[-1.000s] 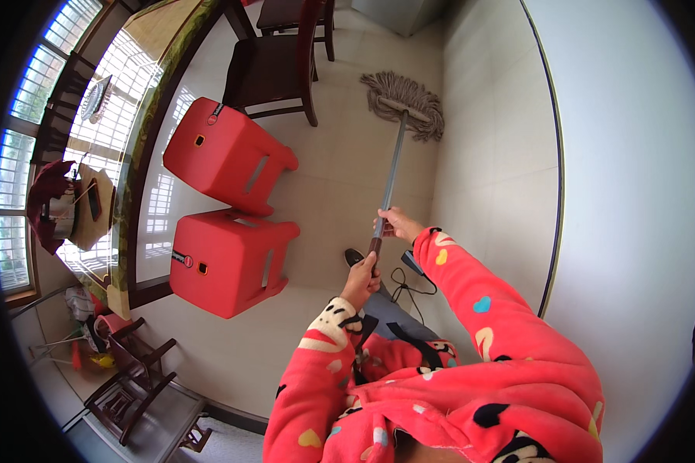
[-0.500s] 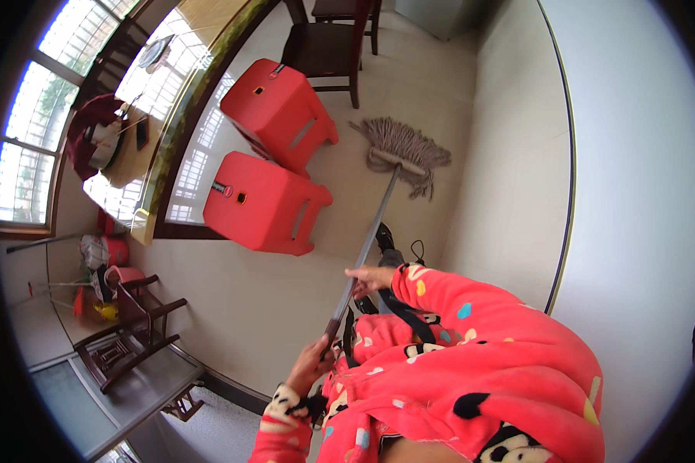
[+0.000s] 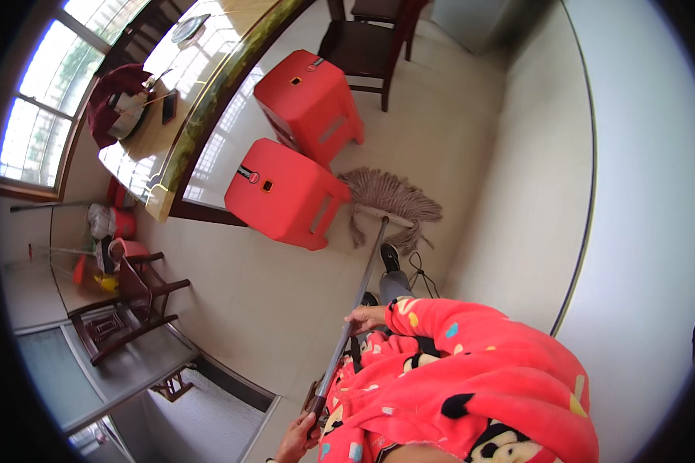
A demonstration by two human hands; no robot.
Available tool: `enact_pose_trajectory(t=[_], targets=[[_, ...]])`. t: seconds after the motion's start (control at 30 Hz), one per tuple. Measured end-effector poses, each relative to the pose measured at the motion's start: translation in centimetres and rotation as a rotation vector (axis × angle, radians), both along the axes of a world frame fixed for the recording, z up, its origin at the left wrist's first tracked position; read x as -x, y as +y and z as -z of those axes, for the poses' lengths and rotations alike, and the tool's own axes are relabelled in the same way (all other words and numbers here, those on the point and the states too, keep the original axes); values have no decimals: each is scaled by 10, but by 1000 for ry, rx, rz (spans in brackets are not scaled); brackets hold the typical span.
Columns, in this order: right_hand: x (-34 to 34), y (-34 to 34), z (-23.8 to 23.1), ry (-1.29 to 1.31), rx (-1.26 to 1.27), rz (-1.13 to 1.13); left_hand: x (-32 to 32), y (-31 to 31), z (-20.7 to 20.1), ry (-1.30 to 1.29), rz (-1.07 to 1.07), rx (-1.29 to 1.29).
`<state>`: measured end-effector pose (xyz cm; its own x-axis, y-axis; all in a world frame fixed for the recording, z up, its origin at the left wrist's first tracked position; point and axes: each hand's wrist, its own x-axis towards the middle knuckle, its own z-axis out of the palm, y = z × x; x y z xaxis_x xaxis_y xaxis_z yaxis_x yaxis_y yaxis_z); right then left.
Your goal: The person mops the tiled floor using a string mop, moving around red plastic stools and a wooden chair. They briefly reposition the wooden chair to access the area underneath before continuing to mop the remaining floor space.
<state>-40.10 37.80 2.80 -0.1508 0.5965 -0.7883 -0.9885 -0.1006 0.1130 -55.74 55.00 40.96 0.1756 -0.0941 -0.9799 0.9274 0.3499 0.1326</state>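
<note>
Bulky fleece robe, bright coral-pink, scattered small spots in yellow, blue, white. Black-and-white cartoon patches at hem and cuffs. Long sleeves reaching wrists; left hand and right hand bare. Grey trouser leg below robe. Dark shoe with pale trim.

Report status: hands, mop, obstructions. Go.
Both hands shut on mop handle: right hand mid-shaft, left hand at the end. Mop head on floor, touching nearer red stool.
</note>
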Motion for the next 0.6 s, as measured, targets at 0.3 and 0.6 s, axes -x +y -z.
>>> enact_pose_trajectory(t=[0.3,0.6], targets=[[-149,-68,7,-241,334,452,-132,-16,100,-138,219,103],[-332,-187,-5,-551,586,382,-338,-171,207,-395,107,275]])
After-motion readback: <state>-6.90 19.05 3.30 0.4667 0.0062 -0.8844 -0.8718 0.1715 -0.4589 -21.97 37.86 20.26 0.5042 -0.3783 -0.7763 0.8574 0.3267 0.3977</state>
